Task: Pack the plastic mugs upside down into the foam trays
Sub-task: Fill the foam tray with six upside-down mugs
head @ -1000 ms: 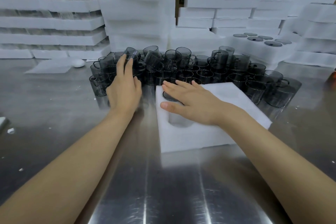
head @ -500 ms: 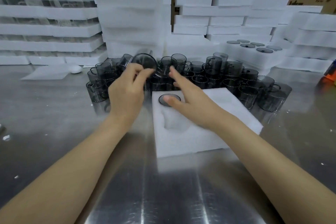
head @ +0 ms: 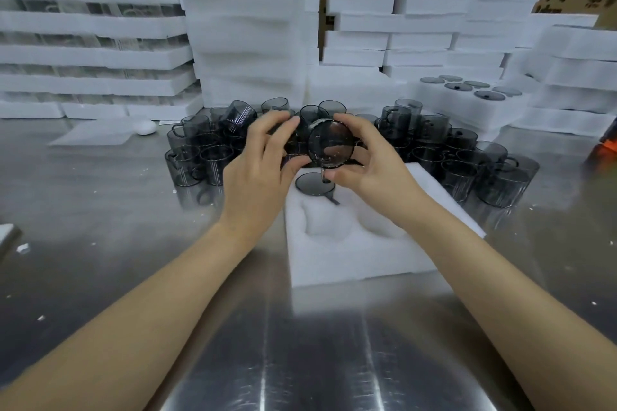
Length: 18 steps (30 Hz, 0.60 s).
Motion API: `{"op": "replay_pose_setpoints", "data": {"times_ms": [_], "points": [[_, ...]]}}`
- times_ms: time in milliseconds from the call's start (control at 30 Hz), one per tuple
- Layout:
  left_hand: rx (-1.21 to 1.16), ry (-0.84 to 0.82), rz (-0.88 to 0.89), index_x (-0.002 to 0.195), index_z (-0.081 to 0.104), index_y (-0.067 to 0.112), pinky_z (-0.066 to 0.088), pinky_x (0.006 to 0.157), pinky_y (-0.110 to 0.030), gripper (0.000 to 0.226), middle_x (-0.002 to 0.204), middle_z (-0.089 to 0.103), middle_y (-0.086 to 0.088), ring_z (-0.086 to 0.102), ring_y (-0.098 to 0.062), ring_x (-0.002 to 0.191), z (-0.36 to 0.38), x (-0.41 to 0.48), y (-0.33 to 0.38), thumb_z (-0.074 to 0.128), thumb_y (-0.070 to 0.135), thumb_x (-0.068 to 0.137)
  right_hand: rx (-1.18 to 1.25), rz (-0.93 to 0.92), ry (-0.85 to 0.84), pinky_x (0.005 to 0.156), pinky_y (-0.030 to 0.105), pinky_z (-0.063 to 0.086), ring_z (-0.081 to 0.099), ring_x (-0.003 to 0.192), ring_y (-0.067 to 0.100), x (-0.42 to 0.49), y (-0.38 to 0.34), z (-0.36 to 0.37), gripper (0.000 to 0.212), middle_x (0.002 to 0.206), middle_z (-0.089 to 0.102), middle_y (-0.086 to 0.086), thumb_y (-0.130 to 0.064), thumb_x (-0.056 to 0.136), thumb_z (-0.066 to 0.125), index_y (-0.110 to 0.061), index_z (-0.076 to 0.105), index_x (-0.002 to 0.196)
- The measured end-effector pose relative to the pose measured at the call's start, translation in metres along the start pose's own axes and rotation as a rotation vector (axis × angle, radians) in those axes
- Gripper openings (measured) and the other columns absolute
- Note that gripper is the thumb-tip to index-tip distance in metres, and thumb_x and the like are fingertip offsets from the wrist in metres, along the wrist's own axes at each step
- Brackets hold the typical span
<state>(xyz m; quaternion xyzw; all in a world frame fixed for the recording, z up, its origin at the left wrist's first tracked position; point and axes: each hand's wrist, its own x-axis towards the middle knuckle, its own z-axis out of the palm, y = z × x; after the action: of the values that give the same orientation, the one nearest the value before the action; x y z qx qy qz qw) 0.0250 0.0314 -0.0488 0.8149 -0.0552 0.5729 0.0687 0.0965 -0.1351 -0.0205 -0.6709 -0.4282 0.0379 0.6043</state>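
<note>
**Kid:** Where is the mug [head: 330, 147]?

**Packer:** Up in the air, over the far end of the tray [head: 360, 257]. The right hand [head: 374, 173] wraps it, fingers on top and thumb below. The left hand [head: 257, 170] pinches its left side.

**Kid:** Which way does it lie?

**Packer:** On its side. Its flat bottom looks at us. Its open mouth looks away, at the pile [head: 467, 157] of mugs.

**Kid:** So is it upside down?

**Packer:** Not yet. I think the mouth has to tip down first.

**Kid:** Where can it go?

**Packer:** The other mug [head: 312, 183] sits bottom-up in the far left hole, right under the hands. Two empty holes [head: 325, 220] lie closer to us, lower than the mug.

**Kid:** Which hand is nearer to them?

**Packer:** The right one. It is over the tray. The left one is mostly beside the tray's left edge.
</note>
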Motion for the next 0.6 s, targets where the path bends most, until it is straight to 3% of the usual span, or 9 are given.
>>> {"op": "replay_pose_setpoints", "data": {"times_ms": [100, 233, 367, 467, 600], "points": [[0.004, -0.043, 0.006, 0.122, 0.063, 0.003, 0.046, 0.055, -0.019, 0.031, 0.124, 0.063, -0.008, 0.066, -0.014, 0.081, 0.0018, -0.0044, 0.0009, 0.058, 0.015, 0.094, 0.032, 0.001, -0.001, 0.082, 0.022, 0.053, 0.059, 0.113, 0.011, -0.0007, -0.0002, 0.002, 0.069, 0.138, 0.047, -0.001, 0.008, 0.08, 0.068, -0.024, 0.043, 0.135], [-0.04, -0.025, 0.002, 0.122, 0.063, 0.004, 0.055, 0.055, -0.032, 0.03, 0.123, 0.065, -0.004, 0.066, -0.012, 0.093, 0.0021, -0.0034, 0.002, 0.056, 0.015, 0.095, 0.027, -0.013, 0.003, 0.088, 0.027, 0.053, 0.058, 0.115, 0.012, -0.0012, -0.0013, 0.0019, 0.072, 0.138, 0.045, -0.002, 0.009, 0.079, 0.067, -0.028, 0.042, 0.135], [-0.049, -0.039, -0.003, 0.125, 0.061, 0.003, 0.056, 0.057, -0.035, 0.033, 0.124, 0.064, -0.005, 0.063, -0.013, 0.105, 0.0018, -0.0039, 0.0029, 0.05, 0.011, 0.095, -0.008, -0.061, -0.078, 0.085, 0.025, 0.053, 0.058, 0.114, 0.016, -0.0026, -0.0034, 0.003, 0.076, 0.141, 0.042, -0.004, 0.013, 0.079, 0.056, -0.031, 0.038, 0.139], [-0.047, -0.072, -0.013, 0.126, 0.06, 0.003, 0.056, 0.055, -0.035, 0.036, 0.124, 0.065, -0.007, 0.066, -0.017, 0.102, 0.0014, -0.0044, 0.0018, 0.045, 0.012, 0.095, -0.026, -0.048, -0.085, 0.08, 0.022, 0.052, 0.064, 0.105, 0.012, -0.003, -0.0044, 0.0049, 0.068, 0.133, 0.05, -0.006, -0.003, 0.082, 0.067, -0.029, 0.039, 0.138], [-0.09, -0.083, -0.033, 0.129, 0.056, 0.011, 0.053, 0.052, -0.034, 0.035, 0.123, 0.063, -0.006, 0.06, -0.011, 0.1, 0.0015, -0.0055, 0.001, 0.04, 0.017, 0.099, -0.055, -0.051, 0.014, 0.082, 0.034, 0.057, 0.067, 0.095, 0.012, -0.0049, -0.0085, 0.0062, 0.057, 0.123, 0.057, -0.005, -0.03, 0.074, 0.077, -0.033, 0.05, 0.123]]}}
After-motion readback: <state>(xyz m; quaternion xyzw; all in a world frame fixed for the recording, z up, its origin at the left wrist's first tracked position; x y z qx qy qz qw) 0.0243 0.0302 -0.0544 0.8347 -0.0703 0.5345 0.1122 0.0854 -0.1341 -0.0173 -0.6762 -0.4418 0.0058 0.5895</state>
